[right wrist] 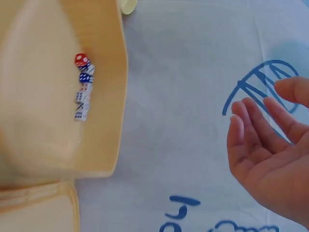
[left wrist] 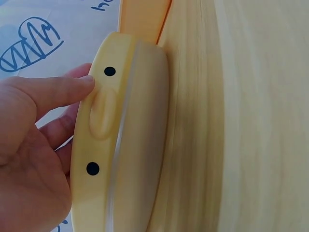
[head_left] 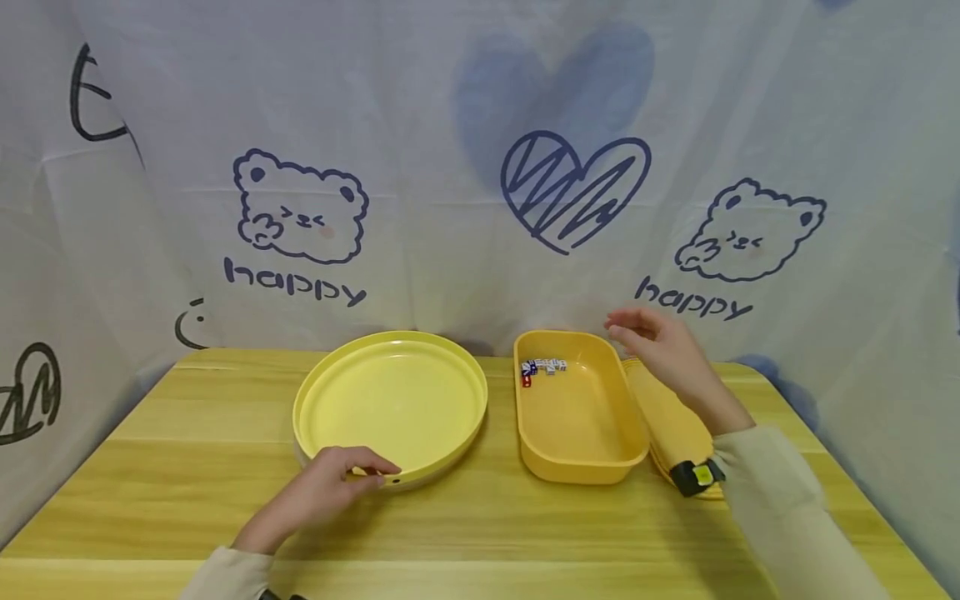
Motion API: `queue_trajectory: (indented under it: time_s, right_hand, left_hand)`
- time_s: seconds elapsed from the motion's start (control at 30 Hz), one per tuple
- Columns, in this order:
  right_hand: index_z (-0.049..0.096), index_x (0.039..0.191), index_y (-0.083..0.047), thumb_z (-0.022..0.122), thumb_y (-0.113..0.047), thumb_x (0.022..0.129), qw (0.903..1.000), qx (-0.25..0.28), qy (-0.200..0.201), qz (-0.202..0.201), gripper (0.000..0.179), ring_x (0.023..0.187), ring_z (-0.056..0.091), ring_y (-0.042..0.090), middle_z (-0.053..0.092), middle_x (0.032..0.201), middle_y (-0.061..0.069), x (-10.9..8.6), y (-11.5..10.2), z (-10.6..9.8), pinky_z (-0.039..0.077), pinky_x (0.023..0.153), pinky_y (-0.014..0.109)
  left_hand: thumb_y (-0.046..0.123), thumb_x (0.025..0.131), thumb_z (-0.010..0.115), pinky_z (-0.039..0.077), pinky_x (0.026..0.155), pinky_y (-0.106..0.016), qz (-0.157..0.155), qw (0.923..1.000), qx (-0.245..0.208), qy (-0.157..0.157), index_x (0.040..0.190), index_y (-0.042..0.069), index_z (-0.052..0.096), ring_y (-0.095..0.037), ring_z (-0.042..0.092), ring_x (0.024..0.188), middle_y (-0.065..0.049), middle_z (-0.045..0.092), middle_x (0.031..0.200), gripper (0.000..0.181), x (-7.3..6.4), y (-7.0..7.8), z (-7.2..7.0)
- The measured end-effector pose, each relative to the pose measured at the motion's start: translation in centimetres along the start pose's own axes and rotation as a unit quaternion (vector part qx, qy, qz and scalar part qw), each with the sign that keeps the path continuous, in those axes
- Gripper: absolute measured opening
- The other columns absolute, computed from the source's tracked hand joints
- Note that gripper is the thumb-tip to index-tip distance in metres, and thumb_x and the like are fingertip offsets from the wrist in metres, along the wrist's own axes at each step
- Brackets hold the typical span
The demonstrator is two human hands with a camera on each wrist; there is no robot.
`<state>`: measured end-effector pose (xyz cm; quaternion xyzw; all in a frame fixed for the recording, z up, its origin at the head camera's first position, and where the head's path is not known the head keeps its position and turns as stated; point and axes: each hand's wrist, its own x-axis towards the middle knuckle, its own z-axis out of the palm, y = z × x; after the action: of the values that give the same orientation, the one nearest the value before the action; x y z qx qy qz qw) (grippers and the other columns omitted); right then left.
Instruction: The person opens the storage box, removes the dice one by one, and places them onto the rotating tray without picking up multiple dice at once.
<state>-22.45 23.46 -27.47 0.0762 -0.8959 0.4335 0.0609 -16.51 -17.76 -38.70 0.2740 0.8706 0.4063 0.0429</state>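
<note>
A round yellow tray (head_left: 390,400) with a raised rim lies on the left of the table. Its side (left wrist: 101,116) bears two black dots and an oval bump, above a paler lower part. At the near rim my left hand (head_left: 333,483) pinches the edge, thumb on the outer side and fingers behind it. Over the far right corner of a yellow-orange rectangular box (head_left: 585,467), my right hand (head_left: 663,354) is raised in the air with fingers loosely bent, holding nothing. Several small dice (right wrist: 83,89), white, blue and red, lie along one end inside that box.
A flat yellow lid (head_left: 667,417) with ridged edges lies on the wooden table (head_left: 465,542), right of the box and partly under my right forearm. A white cloth (head_left: 420,167) with printed bears and hearts hangs behind the table.
</note>
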Motion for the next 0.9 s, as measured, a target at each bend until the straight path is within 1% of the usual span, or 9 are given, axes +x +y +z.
queue_trajectory:
  time_s: [0.1, 0.17, 0.27, 0.37, 0.5, 0.67, 0.77, 0.83, 0.9]
  right_hand:
    - [0.052, 0.130, -0.003, 0.056, -0.023, 0.099, 1.0000, -0.002, -0.009, 0.001, 0.037, 0.111, 0.052, 0.030, 0.056, 0.126, 0.016, 2.1, -0.7, 0.8, 0.044, 0.098, 0.045]
    - [0.054, 0.128, -0.001, 0.058, -0.019, 0.098, 0.9998, -0.010, -0.016, -0.011, 0.035, 0.109, 0.053, 0.030, 0.058, 0.124, 0.016, 3.4, -0.8, 1.5, 0.045, 0.098, 0.044]
    - [0.056, 0.127, 0.000, 0.059, -0.014, 0.097, 0.9990, -0.019, -0.032, -0.027, 0.034, 0.106, 0.056, 0.030, 0.061, 0.120, 0.017, 5.0, -0.5, 2.7, 0.047, 0.095, 0.042]
    - [0.056, 0.127, 0.002, 0.061, -0.011, 0.096, 0.9983, 0.006, -0.048, -0.031, 0.035, 0.105, 0.057, 0.030, 0.063, 0.117, 0.018, 6.2, 0.4, 3.9, 0.049, 0.091, 0.040]
    - [0.055, 0.128, 0.005, 0.061, -0.011, 0.096, 0.9955, 0.061, -0.071, -0.012, 0.036, 0.107, 0.056, 0.030, 0.062, 0.119, 0.019, 7.5, 1.6, 5.3, 0.050, 0.088, 0.037]
    - [0.057, 0.128, 0.005, 0.062, -0.011, 0.096, 0.9916, 0.085, -0.095, 0.024, 0.037, 0.110, 0.057, 0.030, 0.061, 0.123, 0.019, 8.5, 3.1, 6.7, 0.049, 0.092, 0.038]
    - [0.054, 0.131, 0.006, 0.061, -0.010, 0.096, 0.9865, 0.128, -0.089, 0.049, 0.039, 0.111, 0.057, 0.030, 0.059, 0.126, 0.021, 8.7, 4.0, 7.3, 0.046, 0.096, 0.042]
    - [0.053, 0.131, 0.007, 0.061, -0.009, 0.096, 0.9827, 0.157, -0.076, 0.062, 0.039, 0.108, 0.059, 0.028, 0.061, 0.122, 0.020, 8.8, 4.7, 7.7, 0.047, 0.096, 0.042]
    - [0.054, 0.130, 0.006, 0.061, -0.009, 0.095, 0.9808, 0.166, -0.074, 0.070, 0.038, 0.106, 0.059, 0.027, 0.062, 0.120, 0.019, 8.9, 5.2, 8.1, 0.047, 0.095, 0.041]
  left_hand:
    - [0.005, 0.092, 0.064, 0.049, 0.069, -0.025, 0.002, 1.0000, -0.005, 0.002, 0.103, 0.010, 0.074, -0.007, 0.060, 0.084, 0.006, 0.069, 0.094, 0.016, -0.1, -0.1, -0.1]
    - [0.005, 0.092, 0.064, 0.049, 0.069, -0.025, 0.007, 1.0000, -0.007, 0.001, 0.103, 0.009, 0.074, -0.007, 0.060, 0.085, 0.005, 0.069, 0.094, 0.016, -0.2, -0.1, -0.1]
    - [0.007, 0.093, 0.064, 0.050, 0.069, -0.026, 0.011, 0.9999, -0.012, -0.001, 0.104, 0.010, 0.074, -0.007, 0.060, 0.085, 0.005, 0.069, 0.095, 0.016, -0.2, -0.2, -0.1]
    - [0.008, 0.093, 0.064, 0.050, 0.069, -0.026, 0.014, 0.9997, -0.019, -0.004, 0.105, 0.009, 0.074, -0.007, 0.060, 0.086, 0.004, 0.070, 0.096, 0.016, -0.1, -0.3, -0.1]
    - [0.007, 0.093, 0.063, 0.051, 0.070, -0.026, 0.013, 0.9995, -0.026, -0.006, 0.105, 0.009, 0.074, -0.007, 0.060, 0.087, 0.003, 0.070, 0.097, 0.016, -0.1, -0.3, -0.1]
    - [0.007, 0.093, 0.063, 0.050, 0.070, -0.026, 0.010, 0.9996, -0.027, -0.008, 0.105, 0.009, 0.074, -0.008, 0.060, 0.087, 0.003, 0.070, 0.097, 0.017, -0.1, -0.3, -0.1]
    - [0.007, 0.093, 0.063, 0.050, 0.070, -0.026, 0.007, 0.9997, -0.022, -0.007, 0.105, 0.009, 0.074, -0.008, 0.061, 0.087, 0.003, 0.070, 0.097, 0.017, 0.0, -0.3, -0.1]
    - [0.007, 0.093, 0.063, 0.050, 0.069, -0.026, 0.005, 0.9998, -0.020, -0.006, 0.105, 0.009, 0.074, -0.008, 0.061, 0.087, 0.003, 0.070, 0.097, 0.017, 0.0, -0.3, -0.1]
    - [0.007, 0.093, 0.063, 0.050, 0.069, -0.026, 0.006, 0.9997, -0.023, -0.008, 0.106, 0.008, 0.074, -0.009, 0.061, 0.087, 0.002, 0.070, 0.098, 0.017, 0.0, -0.3, 0.0]
